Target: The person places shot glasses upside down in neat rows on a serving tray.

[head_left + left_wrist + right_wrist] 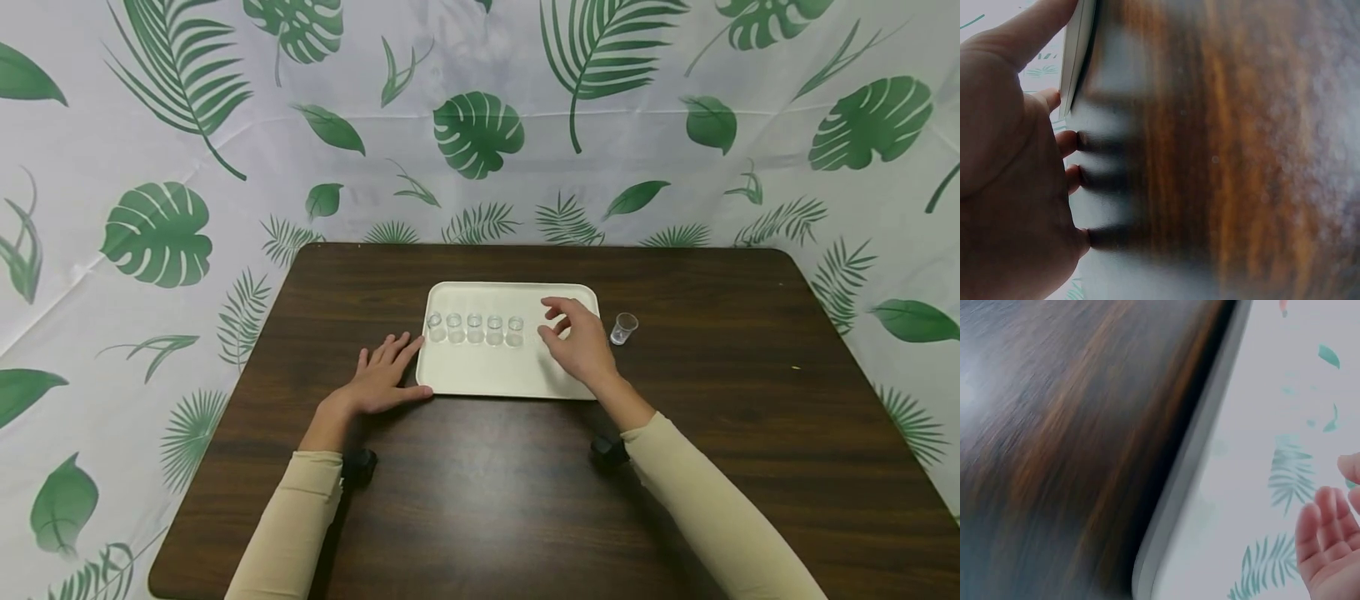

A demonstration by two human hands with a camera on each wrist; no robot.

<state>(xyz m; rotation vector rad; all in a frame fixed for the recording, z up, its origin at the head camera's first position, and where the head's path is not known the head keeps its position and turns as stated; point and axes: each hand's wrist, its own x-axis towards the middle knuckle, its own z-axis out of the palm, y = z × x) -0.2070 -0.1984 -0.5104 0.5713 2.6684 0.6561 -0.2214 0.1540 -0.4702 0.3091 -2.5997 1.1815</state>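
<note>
A white rectangular tray (487,373) lies on the table, and several small clear cups (475,328) stand on it in a row, from its left edge past the middle. One more clear cup (623,328) stands on the table just beyond the tray's right edge. My left hand (382,382) rests with spread fingers at the tray's left edge, thumb at the near left corner. Over the tray's right part is my right hand (579,343), fingers bent loosely, thumb and index finger apart, with nothing visible between them. In the right wrist view its fingers (1330,528) show at the right border.
The dark wood-grain table (480,500) has rounded corners. A white cloth (405,75) with green leaf prints hangs behind it and down both sides. A tiny yellow speck (796,367) lies on the right part of the table. Black straps or devices sit at both wrists.
</note>
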